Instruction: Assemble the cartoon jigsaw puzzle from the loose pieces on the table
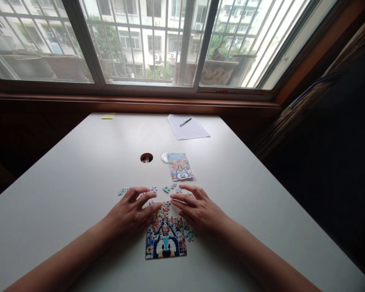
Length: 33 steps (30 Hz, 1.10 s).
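A partly assembled jigsaw puzzle point(166, 243) lies on the white table, its lower part joined into a picture of a blue cartoon dog's face. Its upper edge is uneven, with puzzle pieces point(164, 209) between my hands. My left hand point(136, 209) rests at the puzzle's upper left, fingers spread and bent, thumb tip near those pieces. On the other side, my right hand point(197, 206) has its fingers apart and reaching toward the same pieces. Loose pieces point(166, 189) lie just beyond the fingertips, and another cluster point(190, 234) sits below my right hand. Whether the fingertips touch any piece is hard to see.
A small picture card point(181, 166) lies behind the pieces, overlapping a round silvery disc point(164, 157). Left of it is a round hole point(146, 158) in the table point(79, 170). Farther back are paper sheets point(190, 129) with a pen point(185, 122), and a yellow note point(108, 116).
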Each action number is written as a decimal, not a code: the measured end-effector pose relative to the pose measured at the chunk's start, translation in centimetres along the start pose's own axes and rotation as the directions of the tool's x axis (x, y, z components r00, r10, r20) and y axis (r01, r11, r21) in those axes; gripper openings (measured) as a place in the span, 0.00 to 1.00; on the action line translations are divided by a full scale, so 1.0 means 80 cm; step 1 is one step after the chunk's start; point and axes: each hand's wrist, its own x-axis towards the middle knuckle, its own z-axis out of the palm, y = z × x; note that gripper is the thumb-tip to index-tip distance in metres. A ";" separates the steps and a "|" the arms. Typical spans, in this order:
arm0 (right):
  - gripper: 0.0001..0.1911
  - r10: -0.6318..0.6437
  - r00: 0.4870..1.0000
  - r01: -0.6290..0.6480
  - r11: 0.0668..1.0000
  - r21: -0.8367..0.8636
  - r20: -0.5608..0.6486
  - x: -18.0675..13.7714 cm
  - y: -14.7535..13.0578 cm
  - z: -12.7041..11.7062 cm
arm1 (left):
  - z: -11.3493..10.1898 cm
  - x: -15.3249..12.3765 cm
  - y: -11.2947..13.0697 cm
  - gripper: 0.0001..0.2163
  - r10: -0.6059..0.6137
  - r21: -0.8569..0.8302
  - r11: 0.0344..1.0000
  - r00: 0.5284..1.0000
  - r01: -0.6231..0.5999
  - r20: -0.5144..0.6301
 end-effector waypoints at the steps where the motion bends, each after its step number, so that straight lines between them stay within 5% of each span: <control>1: 0.21 -0.009 1.000 0.009 1.000 0.000 0.011 0.000 0.000 0.001 | 0.000 0.000 0.000 0.18 0.000 -0.001 1.000 1.000 0.000 0.004; 23: 0.16 -0.066 0.996 0.069 0.996 0.058 -0.057 -0.007 0.010 -0.013 | -0.001 -0.004 -0.005 0.23 0.108 -0.118 0.988 0.994 -0.104 0.032; 33: 0.16 -0.112 0.992 0.105 0.989 0.104 0.055 -0.007 0.001 -0.013 | 0.000 -0.003 -0.004 0.20 0.146 -0.109 0.984 0.988 -0.141 0.039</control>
